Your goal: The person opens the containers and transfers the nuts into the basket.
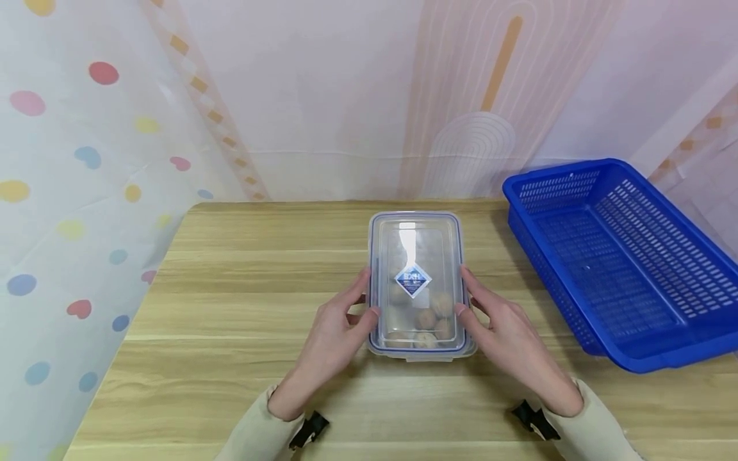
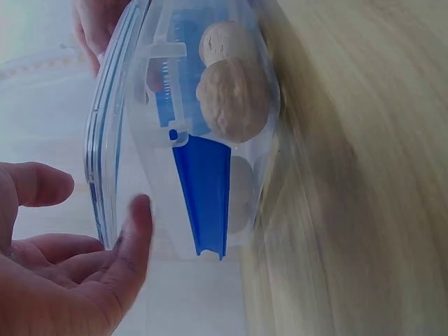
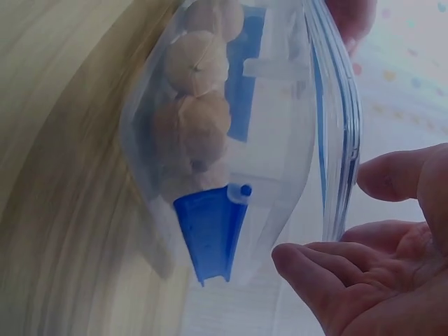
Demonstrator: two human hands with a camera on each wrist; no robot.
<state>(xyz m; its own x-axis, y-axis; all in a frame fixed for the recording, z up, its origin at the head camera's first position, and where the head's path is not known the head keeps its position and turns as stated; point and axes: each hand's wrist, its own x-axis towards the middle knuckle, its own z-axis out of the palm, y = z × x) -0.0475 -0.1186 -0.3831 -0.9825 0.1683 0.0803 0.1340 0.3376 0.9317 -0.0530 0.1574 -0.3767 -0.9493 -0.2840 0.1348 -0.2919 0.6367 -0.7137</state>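
A clear plastic food container (image 3: 280, 168) with several walnuts (image 2: 234, 101) inside stands on the wooden table. Its clear lid (image 1: 415, 246), with a blue seal and a diamond sticker, lies over the top. My left hand (image 1: 331, 336) pinches the lid's left edge, thumb above and fingers along the side. On the opposite edge my right hand (image 1: 510, 330) grips in the same way. Blue latches hang down the container's walls, unfastened, as the left wrist view's latch (image 2: 203, 196) shows. Whether the lid sits fully on the rim I cannot tell.
A blue slotted plastic basket (image 1: 576, 314) stands at the right of the wooden table (image 1: 230, 307). Behind and to the left hangs a patterned cloth (image 1: 323, 96) with dots and arches.
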